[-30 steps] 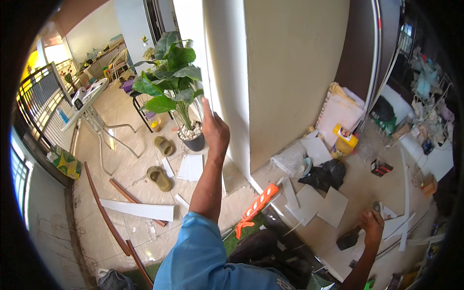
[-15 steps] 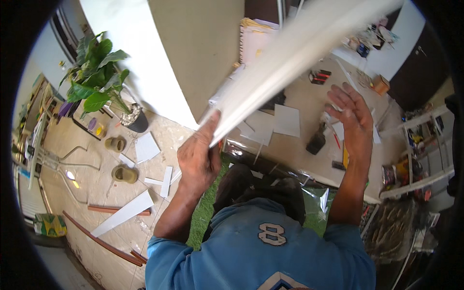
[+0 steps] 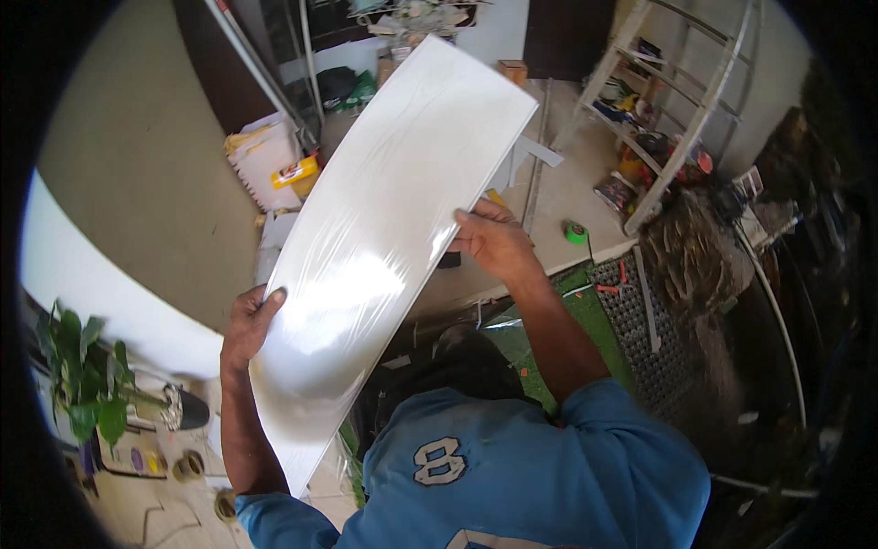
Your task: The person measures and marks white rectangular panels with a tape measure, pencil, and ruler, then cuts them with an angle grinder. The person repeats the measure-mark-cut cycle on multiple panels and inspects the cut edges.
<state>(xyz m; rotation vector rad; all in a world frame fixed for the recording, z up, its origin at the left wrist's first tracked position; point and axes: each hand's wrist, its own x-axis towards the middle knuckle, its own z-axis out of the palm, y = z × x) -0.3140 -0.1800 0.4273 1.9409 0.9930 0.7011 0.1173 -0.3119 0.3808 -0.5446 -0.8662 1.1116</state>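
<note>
A long white glossy panel, covered in wrinkled clear film, lies tilted across the middle of the view. My left hand grips its left edge, thumb on the upper face, fingers partly hidden behind it. Higher up on the opposite edge, my right hand is closed on the panel, with its thumb near the rim. Behind the panel are a yellow bottle and pale folded pieces against the wall. A small green tape measure sits on the floor right of my right hand.
An aluminium ladder stands at the right, beside dark clutter. Below it lie a black grid mat and red-handled pliers on green turf. A potted plant stands at the lower left, near sandals on tiles.
The panel has swung into view, broad face up. My right hand, open half a second ago, now grips it. The view has turned toward the right, bringing the ladder inward.
</note>
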